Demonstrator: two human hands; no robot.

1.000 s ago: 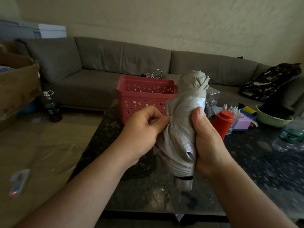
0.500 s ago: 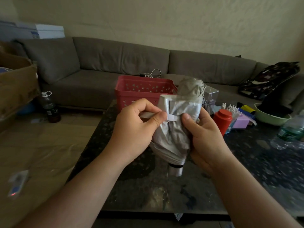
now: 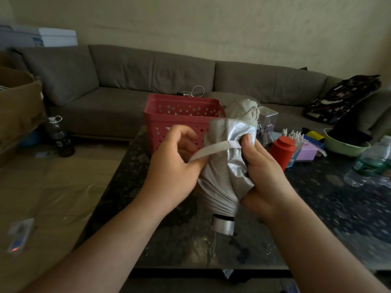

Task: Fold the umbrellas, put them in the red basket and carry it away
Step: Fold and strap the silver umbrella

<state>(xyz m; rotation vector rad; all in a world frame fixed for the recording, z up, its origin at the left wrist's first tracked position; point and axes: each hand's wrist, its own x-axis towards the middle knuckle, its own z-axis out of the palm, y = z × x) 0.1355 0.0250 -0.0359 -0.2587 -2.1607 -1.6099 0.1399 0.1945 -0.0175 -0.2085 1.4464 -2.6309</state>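
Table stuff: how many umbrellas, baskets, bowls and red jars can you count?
Umbrellas: 1, gripped by the left hand and right hand
Baskets: 1
Bowls: 1
Red jars: 1
Total: 4

I see the umbrella [image 3: 224,178] held upright above the near half of the table [image 3: 317,229], between the two hands: left hand [image 3: 175,166] on its left side, right hand [image 3: 262,172] on its right. The strap [image 3: 211,149] runs across the umbrella's front from the left hand to the right thumb. The basket [image 3: 169,123] stands on the table's far left corner, behind the left hand. Right of the umbrella, on the table: canister [image 3: 282,150], then a bowl [image 3: 342,148] farther right, and a water bottle [image 3: 370,163] at the right edge. The sofa [image 3: 148,75] spans the far side behind the table. A dark bottle [image 3: 60,137] stands on the floor, left of the table, before the sofa. A cardboard box [image 3: 19,106] sits at far left.
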